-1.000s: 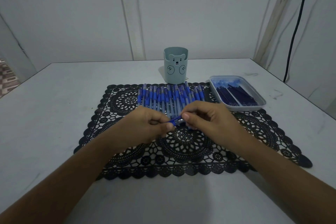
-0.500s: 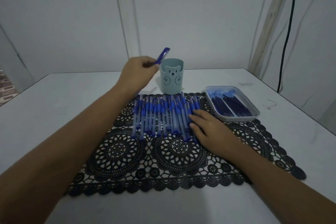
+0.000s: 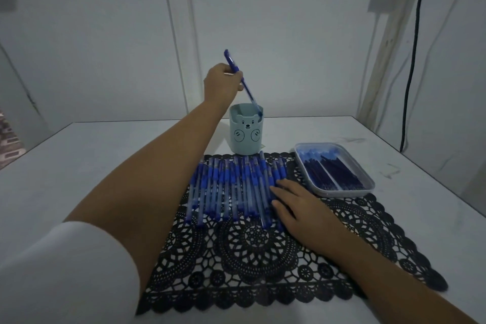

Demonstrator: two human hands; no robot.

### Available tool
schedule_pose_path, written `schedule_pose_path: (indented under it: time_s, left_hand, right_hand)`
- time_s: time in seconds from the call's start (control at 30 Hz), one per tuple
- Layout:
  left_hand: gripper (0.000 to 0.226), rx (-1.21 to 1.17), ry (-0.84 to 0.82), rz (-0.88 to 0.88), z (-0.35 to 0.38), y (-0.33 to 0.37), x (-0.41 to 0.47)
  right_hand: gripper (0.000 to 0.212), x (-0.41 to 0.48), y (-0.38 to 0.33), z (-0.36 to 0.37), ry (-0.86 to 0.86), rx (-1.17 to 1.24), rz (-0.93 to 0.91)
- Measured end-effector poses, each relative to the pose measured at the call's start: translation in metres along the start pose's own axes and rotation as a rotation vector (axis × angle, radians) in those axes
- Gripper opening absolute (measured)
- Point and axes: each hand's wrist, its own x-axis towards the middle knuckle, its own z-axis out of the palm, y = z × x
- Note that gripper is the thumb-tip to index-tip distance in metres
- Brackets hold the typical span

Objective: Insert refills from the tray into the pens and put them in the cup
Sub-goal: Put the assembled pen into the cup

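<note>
My left hand (image 3: pixel 222 84) is raised above the pale blue bear cup (image 3: pixel 246 137) and pinches a blue pen (image 3: pixel 243 83). The pen slants down to the right, its lower tip inside the cup's rim. A row of several blue pens (image 3: pixel 234 187) lies side by side on the black lace mat (image 3: pixel 263 250). My right hand (image 3: pixel 302 205) rests flat with straight fingers on the right end of that row. The clear tray (image 3: pixel 366 187) with dark blue refills (image 3: pixel 332 171) sits right of the pens.
Everything stands on a white table (image 3: pixel 79 179) against a white wall. A black cable (image 3: pixel 410 60) hangs down at the far right. A white sleeve (image 3: pixel 65 271) covers my left upper arm at the lower left.
My left hand carried the pen up from the mat to the cup and tipped its point down into the rim. My right hand let go and settled on the pen row.
</note>
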Motion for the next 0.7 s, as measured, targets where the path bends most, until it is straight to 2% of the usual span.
schedule_pose_path:
  time_s: [0.07,0.17,0.37,0.47,0.53,0.6,0.7]
  left_hand:
    - [0.008,-0.111,0.052,-0.02,-0.007,0.005,0.006]
    - [0.005,-0.024,0.046,-0.013,-0.015,0.003,0.013]
    - [0.014,0.465,-0.209,0.03,-0.014,-0.019,-0.001]
    - [0.014,0.596,-0.325,0.02,-0.014,-0.022,-0.008]
    - [0.021,0.591,-0.384,0.025,-0.019,-0.021,-0.012]
    - [0.032,0.509,-0.355,0.042,-0.027,-0.021,-0.016]
    - [0.032,0.499,-0.249,0.086,-0.046,-0.027,-0.03]
  right_hand:
    - [0.043,0.0,0.0,0.0,-0.002,0.005,-0.007]
    - [0.043,0.0,0.0,0.0,-0.001,0.009,-0.01]
    - [0.044,0.001,0.0,0.001,-0.011,0.009,0.001]
    - [0.043,0.001,0.0,0.001,-0.016,0.011,0.006]
    - [0.044,0.0,0.0,0.001,-0.011,0.011,0.005]
    - [0.043,0.0,0.0,0.001,-0.01,0.01,0.008]
    - [0.043,0.0,0.001,0.002,-0.015,0.018,0.013]
